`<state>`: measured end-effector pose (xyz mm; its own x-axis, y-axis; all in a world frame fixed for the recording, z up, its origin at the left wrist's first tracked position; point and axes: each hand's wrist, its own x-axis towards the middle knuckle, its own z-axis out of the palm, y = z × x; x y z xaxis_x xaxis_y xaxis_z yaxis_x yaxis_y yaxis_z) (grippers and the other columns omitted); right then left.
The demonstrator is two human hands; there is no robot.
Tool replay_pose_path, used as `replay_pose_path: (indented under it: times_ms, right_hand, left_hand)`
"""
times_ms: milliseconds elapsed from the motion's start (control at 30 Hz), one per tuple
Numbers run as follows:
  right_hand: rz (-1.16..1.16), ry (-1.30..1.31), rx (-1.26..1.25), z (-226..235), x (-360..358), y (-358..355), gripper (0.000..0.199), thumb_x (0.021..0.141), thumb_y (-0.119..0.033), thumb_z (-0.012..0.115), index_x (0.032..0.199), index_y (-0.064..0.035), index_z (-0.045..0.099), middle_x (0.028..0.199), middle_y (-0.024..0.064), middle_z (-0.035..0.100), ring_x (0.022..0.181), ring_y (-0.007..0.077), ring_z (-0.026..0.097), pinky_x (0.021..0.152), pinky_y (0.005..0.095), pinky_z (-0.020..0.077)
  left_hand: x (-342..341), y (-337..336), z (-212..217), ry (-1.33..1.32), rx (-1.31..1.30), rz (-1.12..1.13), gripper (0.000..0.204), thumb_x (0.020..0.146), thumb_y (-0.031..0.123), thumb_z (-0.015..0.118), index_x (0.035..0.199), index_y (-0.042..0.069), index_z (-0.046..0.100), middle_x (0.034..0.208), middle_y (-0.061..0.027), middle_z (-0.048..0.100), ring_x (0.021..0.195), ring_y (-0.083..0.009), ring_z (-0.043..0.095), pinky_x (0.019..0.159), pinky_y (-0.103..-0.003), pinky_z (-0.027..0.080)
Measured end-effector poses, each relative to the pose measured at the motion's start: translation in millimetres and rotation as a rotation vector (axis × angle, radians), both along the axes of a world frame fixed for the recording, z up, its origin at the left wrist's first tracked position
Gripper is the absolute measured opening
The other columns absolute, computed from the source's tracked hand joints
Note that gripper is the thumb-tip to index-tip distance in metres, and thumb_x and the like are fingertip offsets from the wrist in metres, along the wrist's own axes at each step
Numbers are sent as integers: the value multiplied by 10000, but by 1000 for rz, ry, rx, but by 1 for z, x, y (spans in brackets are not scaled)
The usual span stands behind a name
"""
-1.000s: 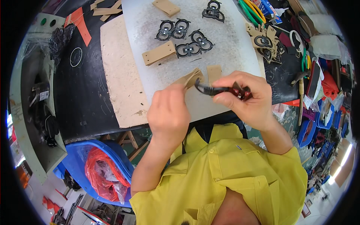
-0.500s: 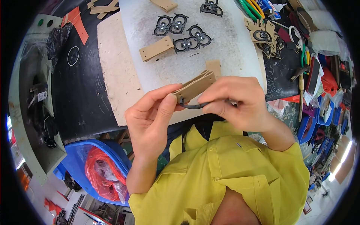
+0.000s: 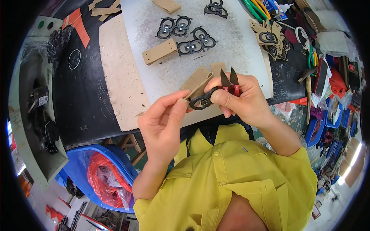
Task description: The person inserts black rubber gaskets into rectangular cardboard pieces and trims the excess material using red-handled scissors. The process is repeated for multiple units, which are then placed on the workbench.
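My left hand (image 3: 162, 125) pinches the end of a folded tan strap (image 3: 200, 85) between thumb and fingers. A black buckle (image 3: 195, 104) with rounded rings hangs at that strap's near edge; whether it is threaded through the fold is hidden. My right hand (image 3: 250, 98) is closed, its thumb and finger on the buckle's right side. Tucked in the same hand is a pair of thread snips (image 3: 231, 82) with red parts, its dark blades pointing away from me and apart. Beyond my hands, another tan strap piece (image 3: 218, 67) lies on the white board.
Several black double-ring buckles (image 3: 190, 47) and a folded tan strap (image 3: 160, 51) lie on the white board (image 3: 150, 82). At right is a pile of straps with buckles (image 3: 268, 37), near a hammer (image 3: 308, 75). A blue bin (image 3: 83, 159) with red plastic stands at lower left.
My right hand has turned, bringing the snips' blades into view. The strap has tilted, and the buckle's rings now show between my hands.
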<state>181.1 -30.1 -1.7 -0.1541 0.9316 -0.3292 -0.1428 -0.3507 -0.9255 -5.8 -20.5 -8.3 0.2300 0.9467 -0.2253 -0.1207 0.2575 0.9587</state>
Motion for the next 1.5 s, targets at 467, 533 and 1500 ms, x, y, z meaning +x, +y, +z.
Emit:
replay_pose_path:
  times_ms: [467,533,1500]
  right_hand:
    - [-70,-64,18,12,-2,-1,155,814,-115,682,929,-29,625,765,17,601,522,32,496,447,155,376]
    - [-177,-40,93,15,-6,-4,141,792,-86,691,911,-38,630,756,5,588,535,27,474,460,162,374]
    - [-78,-473,271,10,-9,-8,263,706,-140,762,859,-11,592,716,63,585,578,127,542,528,241,443]
  left_hand:
    - [6,-10,6,278,319,40,190,875,-10,543,1043,-91,579,916,-146,644,843,-167,626,782,-272,478]
    - [11,-12,-4,-37,195,96,201,873,-18,540,1059,-88,572,943,-157,641,890,-169,616,809,-274,467]
    - [9,-8,-8,150,407,-16,161,820,-30,602,979,-57,594,881,-99,614,755,-126,565,691,-222,441]
